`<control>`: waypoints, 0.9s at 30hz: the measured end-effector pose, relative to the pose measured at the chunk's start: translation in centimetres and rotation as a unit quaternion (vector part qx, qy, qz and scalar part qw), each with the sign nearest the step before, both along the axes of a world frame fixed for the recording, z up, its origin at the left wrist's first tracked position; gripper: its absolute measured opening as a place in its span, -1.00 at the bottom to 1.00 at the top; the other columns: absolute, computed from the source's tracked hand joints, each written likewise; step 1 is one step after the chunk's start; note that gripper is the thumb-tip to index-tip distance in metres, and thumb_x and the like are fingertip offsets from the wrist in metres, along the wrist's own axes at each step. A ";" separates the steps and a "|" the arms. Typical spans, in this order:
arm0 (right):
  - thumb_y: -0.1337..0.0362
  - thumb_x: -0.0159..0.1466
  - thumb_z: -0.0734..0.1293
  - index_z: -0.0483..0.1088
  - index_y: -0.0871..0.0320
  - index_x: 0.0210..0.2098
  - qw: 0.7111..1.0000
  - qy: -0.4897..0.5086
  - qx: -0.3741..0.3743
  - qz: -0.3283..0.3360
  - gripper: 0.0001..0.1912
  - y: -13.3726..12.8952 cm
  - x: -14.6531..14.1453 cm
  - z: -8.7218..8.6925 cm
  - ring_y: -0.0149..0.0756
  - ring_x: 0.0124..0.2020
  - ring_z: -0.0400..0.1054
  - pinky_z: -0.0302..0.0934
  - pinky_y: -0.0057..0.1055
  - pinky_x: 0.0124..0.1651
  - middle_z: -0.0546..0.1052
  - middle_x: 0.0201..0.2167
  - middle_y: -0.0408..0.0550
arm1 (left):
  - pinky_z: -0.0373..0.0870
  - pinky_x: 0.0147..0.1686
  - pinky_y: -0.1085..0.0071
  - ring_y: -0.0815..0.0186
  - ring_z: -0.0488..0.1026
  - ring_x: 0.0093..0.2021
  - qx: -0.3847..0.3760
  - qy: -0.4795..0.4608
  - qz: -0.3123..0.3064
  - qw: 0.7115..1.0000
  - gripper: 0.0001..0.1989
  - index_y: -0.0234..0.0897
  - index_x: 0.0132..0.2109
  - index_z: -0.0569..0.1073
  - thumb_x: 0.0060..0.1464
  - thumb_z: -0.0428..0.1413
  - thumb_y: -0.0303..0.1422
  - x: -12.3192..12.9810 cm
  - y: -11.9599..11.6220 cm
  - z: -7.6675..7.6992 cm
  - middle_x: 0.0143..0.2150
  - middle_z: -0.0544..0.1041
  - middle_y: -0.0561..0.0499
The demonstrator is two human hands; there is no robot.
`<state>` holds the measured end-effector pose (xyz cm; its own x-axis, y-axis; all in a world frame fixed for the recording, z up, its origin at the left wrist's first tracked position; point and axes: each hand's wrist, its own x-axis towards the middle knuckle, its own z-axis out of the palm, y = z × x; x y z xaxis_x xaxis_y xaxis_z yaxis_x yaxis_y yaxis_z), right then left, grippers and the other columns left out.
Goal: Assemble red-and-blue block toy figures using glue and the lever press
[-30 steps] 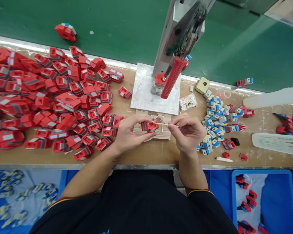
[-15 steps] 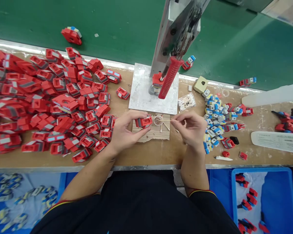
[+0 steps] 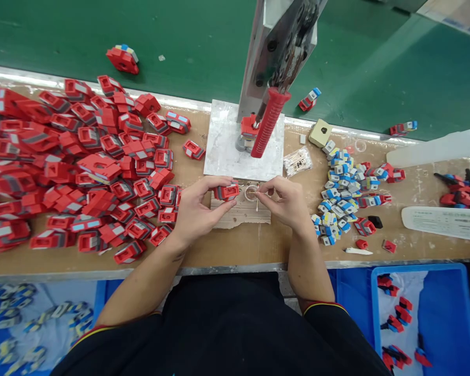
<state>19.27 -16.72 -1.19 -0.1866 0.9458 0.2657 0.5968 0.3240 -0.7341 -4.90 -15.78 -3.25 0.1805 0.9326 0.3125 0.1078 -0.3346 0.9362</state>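
Note:
My left hand (image 3: 199, 210) pinches a red-and-grey toy vehicle body (image 3: 226, 191) between thumb and fingers, its hollow side facing up. Close by on the right, my right hand (image 3: 285, 203) is closed in a pinch on a cotton swab, mostly hidden by the fingers. The fingertips are at a small round dish (image 3: 251, 193), which sits on a torn piece of cardboard (image 3: 241, 216). Another cotton swab (image 3: 257, 206) lies beside the dish. A bag of cotton swabs (image 3: 297, 161) rests just beyond my right hand.
A hand press with a red handle (image 3: 270, 122) stands on a metal plate (image 3: 223, 151). Red vehicle bodies (image 3: 102, 167) heap on the left; blue-and-white parts (image 3: 340, 183) pile on the right. Blue bins (image 3: 419, 271) hold parts below the table edge. A green surface (image 3: 196, 47) runs behind.
My right hand has moved left with the cotton swab, bringing its fingertips up to the dish. My left hand has shifted slightly left with the vehicle body, which is turned a little. The view has shifted slightly.

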 end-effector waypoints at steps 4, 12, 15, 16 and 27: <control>0.32 0.31 0.52 0.52 0.06 -0.39 0.998 0.056 0.021 -0.016 -0.84 -0.3 0.1 0.9 -0.38 -0.51 0.36 0.20 -0.38 -0.41 0.64 -0.47 -0.18 | 0.66 0.15 0.17 0.09 0.72 0.07 -0.005 0.012 0.004 1.000 -0.71 -0.21 -0.01 0.65 0.15 0.45 -0.29 0.0 0.0 0.1 0.02 0.76 -0.14; 0.06 0.24 0.63 0.40 0.04 -0.43 0.938 0.326 0.082 -0.084 -0.62 -1.2 -1.6 1.8 -0.33 -0.51 0.45 0.34 -0.35 -0.41 0.57 -0.54 -0.21 | 0.71 0.07 0.21 0.13 0.75 0.01 0.014 0.018 -0.013 1.000 -0.74 -0.22 -0.02 0.64 0.18 0.43 -0.30 0.3 -0.3 0.5 0.01 0.78 -0.13; 0.09 0.27 0.62 0.40 0.04 -0.42 0.935 0.340 0.078 -0.062 -0.64 -1.2 -2.7 1.6 -0.35 -0.50 0.47 0.35 -0.38 -0.40 0.56 -0.53 -0.22 | 0.70 0.11 0.20 0.11 0.75 0.04 0.030 0.012 -0.027 0.999 -0.73 -0.22 -0.01 0.65 0.17 0.44 -0.33 0.4 -0.4 0.4 0.03 0.77 -0.14; 0.09 0.28 0.61 0.40 0.05 -0.41 0.935 0.342 0.076 -0.056 -0.64 -1.2 -2.9 1.5 -0.35 -0.49 0.48 0.35 -0.38 -0.41 0.57 -0.53 -0.22 | 0.70 0.12 0.20 0.11 0.75 0.05 0.036 0.009 -0.031 0.999 -0.73 -0.22 0.00 0.65 0.17 0.44 -0.34 0.4 -0.4 0.4 0.04 0.77 -0.14; 0.17 0.30 0.60 0.44 0.06 -0.40 0.937 0.345 0.048 -0.031 -0.70 -1.2 -3.4 1.3 -0.36 -0.45 0.54 0.39 -0.41 -0.39 0.64 -0.47 -0.18 | 0.71 0.03 0.24 0.13 0.75 0.01 0.030 0.000 -0.039 0.999 -0.72 -0.20 0.00 0.65 0.16 0.45 -0.32 0.5 -0.5 0.3 0.05 0.77 -0.13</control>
